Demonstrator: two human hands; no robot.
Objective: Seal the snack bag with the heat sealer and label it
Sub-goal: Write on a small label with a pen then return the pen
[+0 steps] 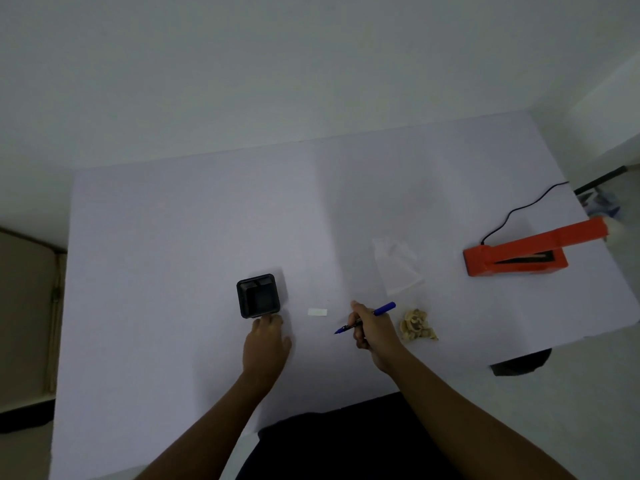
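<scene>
Your right hand is clamped on the one blue pen, fingers curled round its barrel so the middle of it is hidden; only the capped end shows at 2 o'clock and the tip at 8 o'clock, just above the white table. The wrist is bent and the forearm comes in from 5 o'clock. Your left hand lies palm down with fingers straight and apart, holding nothing; its fingertips reach the near rim of the single black tray at its 12 o'clock, though you cannot tell if they touch it. Between your two hands, at 10 o'clock from the pen hand, lies one small pale label, faint against the table. At 3 o'clock from that hand sits one heap of tan snacks, near it. The one clear snack bag lies flat at 1 o'clock, so transparent that its edges barely show and its contents cannot be made out. Well apart at 2 o'clock stands one orange heat sealer, its arm raised, the tip blurred; its black cord runs off the far edge.
</scene>
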